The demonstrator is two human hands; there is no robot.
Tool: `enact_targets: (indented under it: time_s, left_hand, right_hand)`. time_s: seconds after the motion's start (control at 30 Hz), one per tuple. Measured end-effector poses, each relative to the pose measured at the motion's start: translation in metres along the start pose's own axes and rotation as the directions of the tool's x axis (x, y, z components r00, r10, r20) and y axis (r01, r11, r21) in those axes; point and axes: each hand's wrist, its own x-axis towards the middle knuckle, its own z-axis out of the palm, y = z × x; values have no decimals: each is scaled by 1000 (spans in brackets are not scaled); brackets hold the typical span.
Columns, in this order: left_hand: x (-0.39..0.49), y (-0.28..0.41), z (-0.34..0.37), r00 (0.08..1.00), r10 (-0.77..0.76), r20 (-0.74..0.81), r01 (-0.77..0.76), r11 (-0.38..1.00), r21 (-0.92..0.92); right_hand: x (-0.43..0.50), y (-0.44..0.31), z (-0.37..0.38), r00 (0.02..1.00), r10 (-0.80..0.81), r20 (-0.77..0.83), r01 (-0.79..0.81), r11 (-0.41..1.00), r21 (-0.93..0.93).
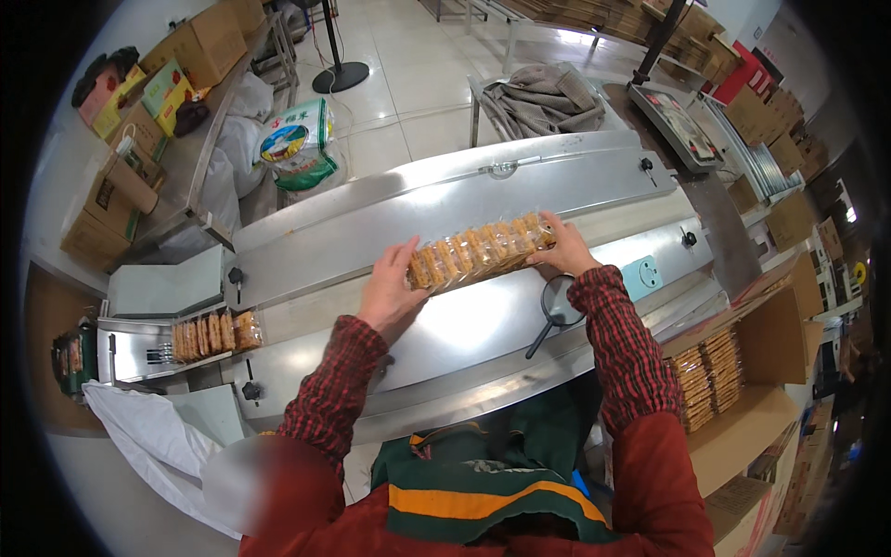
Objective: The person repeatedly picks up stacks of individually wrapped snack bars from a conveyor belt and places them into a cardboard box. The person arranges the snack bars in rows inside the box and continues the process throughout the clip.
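Observation:
A row of clear-wrapped snack bars [477, 252] is pressed between my two hands above the steel conveyor table. My left hand [395, 284] grips the row's left end, and my right hand [565, 245] grips its right end. Below my right wrist a magnifying glass with a black handle [549, 327] lies on the steel, partly behind the sleeve. A light-blue phone-like object [642, 277] lies to the right of that sleeve. More wrapped bars [212, 335] stand in a row at the belt's left end.
An open cardboard box [748, 411] at the right holds stacked rows of wrapped bars. Black knobs [237, 276] stick up from the table's side plates. A grey cloth [546, 103] lies beyond the table, left of a dark flat device [675, 125]. White fabric [150, 445] hangs at lower left.

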Motion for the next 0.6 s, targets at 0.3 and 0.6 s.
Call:
enact_targets:
  time_s: [0.3, 0.6]
  left_hand:
    - [-13, -17, -15, 993, 32, -118, -13, 987, 159]
    - [-3, 15, 9, 912, 288, -291, -229, 948, 221]
  right_hand:
    - [20, -102, 31, 928, -310, 206, 371, 820, -436]
    - [-49, -109, 26, 895, -310, -319, 234, 938, -256]
